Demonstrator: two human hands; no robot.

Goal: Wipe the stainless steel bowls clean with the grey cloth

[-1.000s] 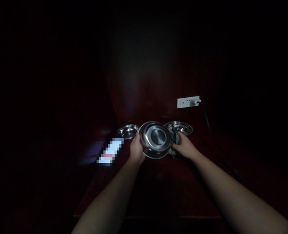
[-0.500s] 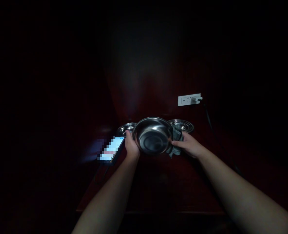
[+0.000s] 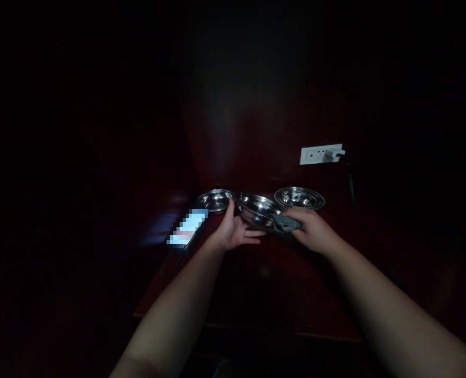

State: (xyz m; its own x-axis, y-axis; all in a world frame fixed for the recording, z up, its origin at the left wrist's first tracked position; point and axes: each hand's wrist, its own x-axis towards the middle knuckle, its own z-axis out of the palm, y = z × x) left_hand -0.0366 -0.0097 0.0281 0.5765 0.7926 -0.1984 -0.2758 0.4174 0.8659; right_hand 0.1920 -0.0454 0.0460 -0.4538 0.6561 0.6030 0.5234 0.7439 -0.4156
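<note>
A shiny steel bowl (image 3: 257, 206) is tilted between my hands, above the dark red table. My right hand (image 3: 313, 230) is closed round its right side, with a grey-green cloth (image 3: 287, 223) pinched against the rim. At the bowl's left, my left hand (image 3: 236, 231) is open, thumb up and fingers spread just below the bowl. Whether those fingers touch it, I cannot tell. Behind my left thumb lies another steel dish (image 3: 217, 199). A set of nested steel dishes (image 3: 299, 197) sits behind my right hand.
At the left, a lit phone (image 3: 188, 228) with a blurred screen lies on the table (image 3: 272, 294), a cable beside it. On the wall, a white socket (image 3: 321, 154) holds a plug with a dark cord hanging down. The surroundings are very dark.
The bowl has tipped from facing me to a flatter tilt. My left hand has come off its side and opened below it. My right hand has turned over, gripping cloth and rim.
</note>
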